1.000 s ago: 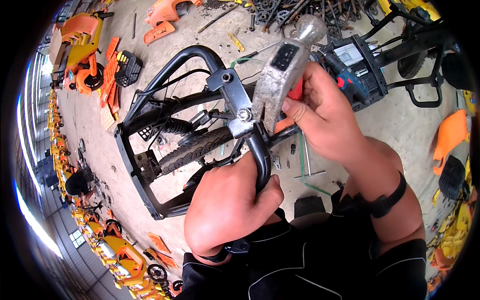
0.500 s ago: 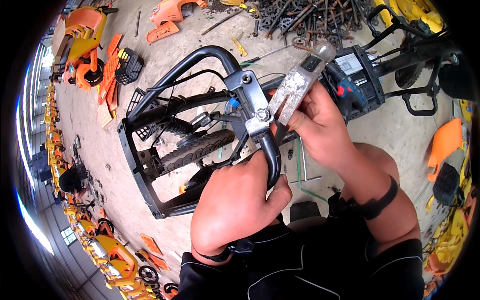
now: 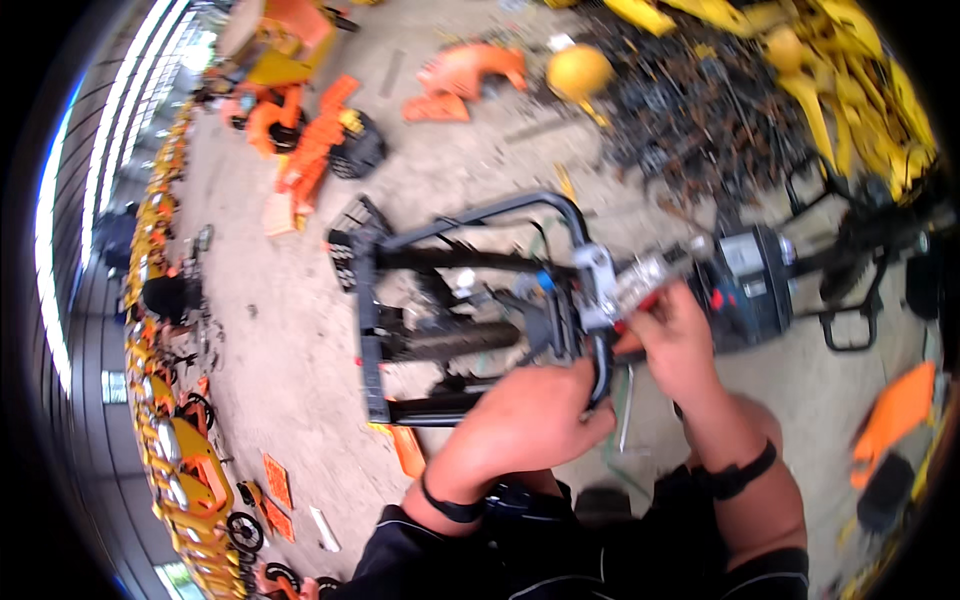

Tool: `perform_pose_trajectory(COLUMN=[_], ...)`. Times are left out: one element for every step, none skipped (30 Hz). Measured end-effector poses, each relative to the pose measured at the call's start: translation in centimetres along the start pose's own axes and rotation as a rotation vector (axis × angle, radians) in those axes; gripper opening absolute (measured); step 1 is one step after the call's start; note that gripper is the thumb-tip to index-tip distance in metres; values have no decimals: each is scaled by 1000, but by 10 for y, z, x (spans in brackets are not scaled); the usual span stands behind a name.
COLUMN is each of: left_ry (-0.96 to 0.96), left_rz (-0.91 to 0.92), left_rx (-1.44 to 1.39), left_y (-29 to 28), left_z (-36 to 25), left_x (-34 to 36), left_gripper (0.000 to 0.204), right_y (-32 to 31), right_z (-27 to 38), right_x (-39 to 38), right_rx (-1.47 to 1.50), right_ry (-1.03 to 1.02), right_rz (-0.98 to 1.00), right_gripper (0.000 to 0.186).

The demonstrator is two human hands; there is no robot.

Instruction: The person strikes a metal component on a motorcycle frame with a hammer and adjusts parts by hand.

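Observation:
A black tubular scooter frame (image 3: 480,212) lies in front of me, with a tyre (image 3: 455,340) seen between its bars. My left hand (image 3: 535,410) is closed around the near curved tube, below a silver clamp plate (image 3: 597,285). In my right hand (image 3: 680,325) is a scuffed silver claw hammer (image 3: 645,280). Its head lies beside the clamp plate, and my fingers curl below it; the handle is mostly hidden. Motion blurs the hammer, so I cannot tell whether it touches the plate. A dark power tool with a red part (image 3: 718,298) rests further right on the frame.
A heap of dark metal parts (image 3: 700,110) lies at the back right, beside yellow panels (image 3: 820,75). Orange panels (image 3: 465,80) lie at the back. Another orange panel (image 3: 895,420) is at the right. Yellow scooters (image 3: 195,460) line the left, where a person in dark clothes (image 3: 168,298) is crouching.
My view has shifted, so the frame and both hands appear lower and smaller. The hammer head has tilted flatter beside the clamp plate. My left hand keeps its hold on the tube.

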State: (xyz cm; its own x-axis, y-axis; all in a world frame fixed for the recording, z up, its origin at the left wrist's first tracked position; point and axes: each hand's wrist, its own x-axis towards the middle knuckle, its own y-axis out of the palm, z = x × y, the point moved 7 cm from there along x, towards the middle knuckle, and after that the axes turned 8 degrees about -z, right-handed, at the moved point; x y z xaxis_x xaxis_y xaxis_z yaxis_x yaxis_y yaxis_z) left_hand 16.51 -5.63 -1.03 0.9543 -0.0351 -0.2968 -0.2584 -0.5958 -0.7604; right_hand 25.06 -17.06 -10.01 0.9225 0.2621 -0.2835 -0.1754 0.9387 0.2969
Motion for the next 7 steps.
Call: perform_pose_trajectory(left_ry=[-16,-32,-63,-68,-84,-67,-72], left_rz=[13,31,52,14,-20,-43,-72], left_rx=[-10,-31,-55,-23,-1,22,58], left_y=[-5,-4,-5,-6,-5,-2,-4], left_z=[-1,-1,1,6,14,9,3], left_x=[-2,0,-1,-2,-7,-4,-4], left_gripper=[36,36,36,37,39,41,41], right_y=[4,1,3,10,17,10,5], right_z=[3,2,-3,-3,-5,-5,-4], right_x=[-1,-1,3,2,-2,1,4], right_rx=[-22,-43,-30,-3,19,-49,-114], right_ry=[10,44,-113,-129,-130,-172,-211], right_rz=[24,23,51,64,81,72,65], right_gripper=[17,18,21,21,21,23,24])
